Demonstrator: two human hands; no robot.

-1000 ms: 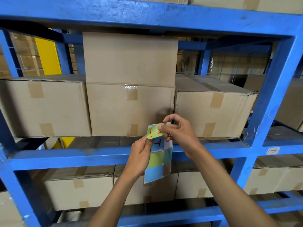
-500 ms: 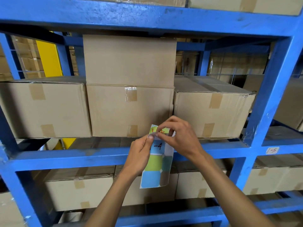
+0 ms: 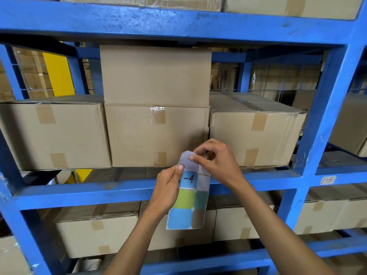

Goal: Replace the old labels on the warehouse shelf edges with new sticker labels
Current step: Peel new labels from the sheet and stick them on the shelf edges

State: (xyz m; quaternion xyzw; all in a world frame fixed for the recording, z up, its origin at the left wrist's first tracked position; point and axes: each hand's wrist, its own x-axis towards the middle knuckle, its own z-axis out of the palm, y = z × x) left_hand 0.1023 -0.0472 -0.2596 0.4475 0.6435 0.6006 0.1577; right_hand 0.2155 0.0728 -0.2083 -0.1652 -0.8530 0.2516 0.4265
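blue shelf edge (image 3: pixel 119 192) behind; both hands' fingers (image 3: pixel 179 167) pinch sticker sheet (image 3: pixel 188 203).

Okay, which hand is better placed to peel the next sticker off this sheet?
The right hand. Its fingertips already pinch the top of the sticker sheet, above the sticker marked -4. The left hand grips the sheet's left edge, steadying it, so it is probably best kept there.

I see even, bright light on the blue shelf beam (image 3: pixel 99 193); deep shadow sits under the beam above it, tape on the middle box (image 3: pixel 157 115) glares, and straight lines bow near the frame's edges.
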